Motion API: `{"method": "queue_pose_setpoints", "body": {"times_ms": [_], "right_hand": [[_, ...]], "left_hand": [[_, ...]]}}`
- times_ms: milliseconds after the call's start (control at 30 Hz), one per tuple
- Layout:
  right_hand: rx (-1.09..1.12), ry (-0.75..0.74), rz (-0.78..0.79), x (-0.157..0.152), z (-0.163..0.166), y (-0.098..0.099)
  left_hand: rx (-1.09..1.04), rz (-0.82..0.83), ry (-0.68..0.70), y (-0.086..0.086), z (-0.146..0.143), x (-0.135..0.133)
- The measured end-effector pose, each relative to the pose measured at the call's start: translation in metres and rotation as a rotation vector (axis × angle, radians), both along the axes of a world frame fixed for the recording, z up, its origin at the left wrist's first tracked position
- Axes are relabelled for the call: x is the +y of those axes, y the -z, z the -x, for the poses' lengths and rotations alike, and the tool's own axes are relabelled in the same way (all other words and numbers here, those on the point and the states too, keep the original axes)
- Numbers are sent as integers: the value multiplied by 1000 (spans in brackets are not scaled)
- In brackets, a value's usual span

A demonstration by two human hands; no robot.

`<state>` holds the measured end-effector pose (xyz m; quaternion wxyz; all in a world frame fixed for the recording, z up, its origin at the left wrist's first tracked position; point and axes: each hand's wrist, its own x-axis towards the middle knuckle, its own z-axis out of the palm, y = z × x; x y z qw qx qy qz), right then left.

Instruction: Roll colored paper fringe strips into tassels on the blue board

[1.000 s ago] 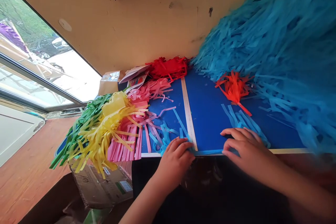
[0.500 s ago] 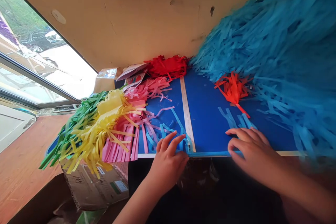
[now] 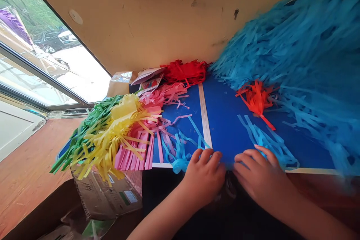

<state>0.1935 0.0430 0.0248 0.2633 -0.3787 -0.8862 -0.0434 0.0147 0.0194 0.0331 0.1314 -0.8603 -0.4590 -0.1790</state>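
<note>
My left hand (image 3: 204, 177) and my right hand (image 3: 260, 176) rest close together at the near edge of a dark blue table (image 3: 225, 127), fingers curled down onto the surface. Between and under the fingertips lies a band of light blue fringed paper (image 3: 264, 140); loose blue strips (image 3: 180, 150) fan out to the left and right of the hands. What the fingers pinch is hidden at the table edge. A small orange-red tassel (image 3: 255, 97) lies further back on the right.
A big heap of light blue fringe (image 3: 303, 56) fills the right side. Green (image 3: 87, 135), yellow (image 3: 120, 127) and pink fringe bundles (image 3: 143, 146) hang over the left edge, red fringe (image 3: 185, 71) at the back. A cardboard box (image 3: 109, 195) stands below; a window (image 3: 42, 56) is left.
Both hands have slid toward each other along the table's near edge, so the gap between them has closed. The stretched blue strip between them is bunched under the fingers.
</note>
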Motion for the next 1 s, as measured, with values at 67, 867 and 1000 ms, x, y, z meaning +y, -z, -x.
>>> {"method": "queue_pose_setpoints", "body": {"times_ms": [67,867,1000], "right_hand": [[-23,-23,1,1,0,0],[-214,116,249,22,-26,-2],[-244,169,357,24,-22,-8]], "left_hand": [[46,49,-1,2,-2,3],[82,452,-62,-20,36,2],[32,541,-116,-25,36,3]]}}
